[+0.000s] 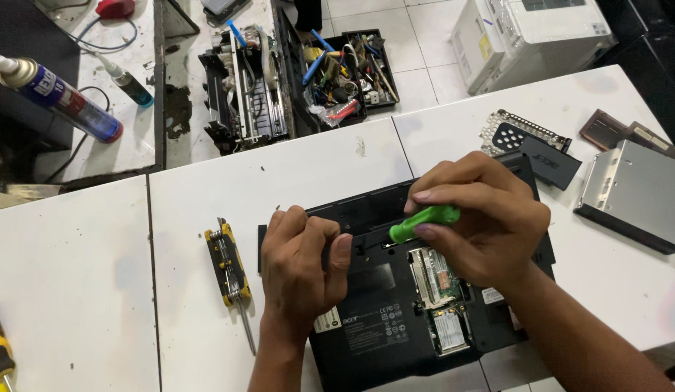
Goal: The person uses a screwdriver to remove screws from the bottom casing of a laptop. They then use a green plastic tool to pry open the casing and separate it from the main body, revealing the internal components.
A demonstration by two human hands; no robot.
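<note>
A black laptop [373, 319] lies bottom-up on the white table [206, 189], its memory and card bays uncovered. My right hand [482, 218] grips a green-handled screwdriver [423, 221] whose tip points down at the laptop's base near the battery bay. My left hand [301, 265] rests on the laptop's left edge, fingers curled and thumb pressing the casing close to the screwdriver tip.
A yellow-and-black multi-bit tool [228, 268] lies left of the laptop. A silver optical drive [631, 192], a black cover panel [544, 156] and a metal bracket [508, 127] lie at the right. A spray can [58, 98] and an open parts tray [344, 69] sit beyond.
</note>
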